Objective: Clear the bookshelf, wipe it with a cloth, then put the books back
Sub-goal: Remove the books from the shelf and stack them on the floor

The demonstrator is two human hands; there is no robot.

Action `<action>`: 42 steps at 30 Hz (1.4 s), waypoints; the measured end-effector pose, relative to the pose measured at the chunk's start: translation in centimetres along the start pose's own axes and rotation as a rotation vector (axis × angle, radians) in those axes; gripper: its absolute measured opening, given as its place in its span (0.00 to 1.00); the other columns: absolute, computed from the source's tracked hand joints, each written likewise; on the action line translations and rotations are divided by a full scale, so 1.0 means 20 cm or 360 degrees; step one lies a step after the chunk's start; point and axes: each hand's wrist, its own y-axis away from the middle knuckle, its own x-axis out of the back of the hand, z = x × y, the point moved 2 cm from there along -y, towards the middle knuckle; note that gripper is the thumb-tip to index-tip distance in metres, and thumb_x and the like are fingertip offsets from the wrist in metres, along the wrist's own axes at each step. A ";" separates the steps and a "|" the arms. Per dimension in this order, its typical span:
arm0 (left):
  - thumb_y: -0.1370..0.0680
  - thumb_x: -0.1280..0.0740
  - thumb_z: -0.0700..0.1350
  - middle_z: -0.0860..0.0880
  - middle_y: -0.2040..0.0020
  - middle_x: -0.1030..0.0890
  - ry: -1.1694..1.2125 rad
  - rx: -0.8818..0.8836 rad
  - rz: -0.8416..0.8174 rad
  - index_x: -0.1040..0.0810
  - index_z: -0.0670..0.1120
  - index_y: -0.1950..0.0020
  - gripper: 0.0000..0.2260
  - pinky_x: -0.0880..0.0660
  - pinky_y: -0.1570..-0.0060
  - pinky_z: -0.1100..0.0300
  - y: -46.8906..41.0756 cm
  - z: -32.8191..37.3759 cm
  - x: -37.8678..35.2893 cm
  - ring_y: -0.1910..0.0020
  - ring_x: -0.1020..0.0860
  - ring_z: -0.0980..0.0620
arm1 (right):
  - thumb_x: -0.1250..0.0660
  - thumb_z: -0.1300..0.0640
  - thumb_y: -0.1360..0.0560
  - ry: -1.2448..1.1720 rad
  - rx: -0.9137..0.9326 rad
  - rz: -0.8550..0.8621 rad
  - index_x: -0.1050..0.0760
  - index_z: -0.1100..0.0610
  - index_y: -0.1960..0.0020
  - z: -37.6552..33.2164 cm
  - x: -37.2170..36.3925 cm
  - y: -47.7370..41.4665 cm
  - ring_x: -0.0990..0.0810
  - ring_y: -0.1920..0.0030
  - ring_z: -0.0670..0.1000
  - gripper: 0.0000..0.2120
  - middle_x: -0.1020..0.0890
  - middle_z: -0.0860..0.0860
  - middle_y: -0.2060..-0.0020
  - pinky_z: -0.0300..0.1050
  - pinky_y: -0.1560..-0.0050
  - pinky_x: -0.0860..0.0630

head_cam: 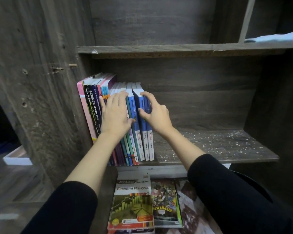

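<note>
Right hand (156,115) grips "Kimia" (150,142), left hand (116,115) presses spines (128,146).

On the dusty shelf (218,146), a row of books (93,105) stood at 9 o'clock, the left hand (115,114) lying flat against their spines. The right hand (156,114) pinched the rightmost blue books (145,141); a pale cloth (277,38) lay up at 2 o'clock.

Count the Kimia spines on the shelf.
2: one Kimia spine left of the Biologi spine, the other right of it. The right hand grips those last two. The left hand may hide more.
</note>
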 end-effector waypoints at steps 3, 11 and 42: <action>0.31 0.26 0.47 0.47 0.31 0.32 0.0000 -0.0011 0.0040 0.37 0.44 0.29 0.34 0.59 0.27 0.44 0.01 0.01 0.00 0.29 0.38 0.48 | 0.34 0.54 0.24 0.0016 -0.0019 0.0120 0.45 0.45 0.25 0.04 -0.03 0.06 0.19 0.61 0.51 0.32 0.18 0.52 0.56 0.54 0.48 0.22; 0.33 0.25 0.46 0.46 0.35 0.29 0.0026 -0.0036 0.0102 0.33 0.43 0.32 0.33 0.56 0.27 0.41 0.00 -0.01 -0.04 0.32 0.34 0.46 | 0.34 0.56 0.24 -0.0301 -0.0267 0.0114 0.44 0.49 0.25 0.17 -0.18 0.15 0.20 0.47 0.50 0.31 0.19 0.49 0.44 0.49 0.40 0.25; 0.33 0.24 0.50 0.46 0.35 0.28 0.0009 -0.0029 0.0260 0.32 0.44 0.33 0.33 0.57 0.28 0.44 0.01 0.00 -0.05 0.32 0.33 0.46 | 0.33 0.48 0.24 -0.0386 -0.0244 -0.0154 0.54 0.40 0.23 0.27 -0.25 0.21 0.19 0.46 0.46 0.38 0.22 0.44 0.38 0.49 0.37 0.27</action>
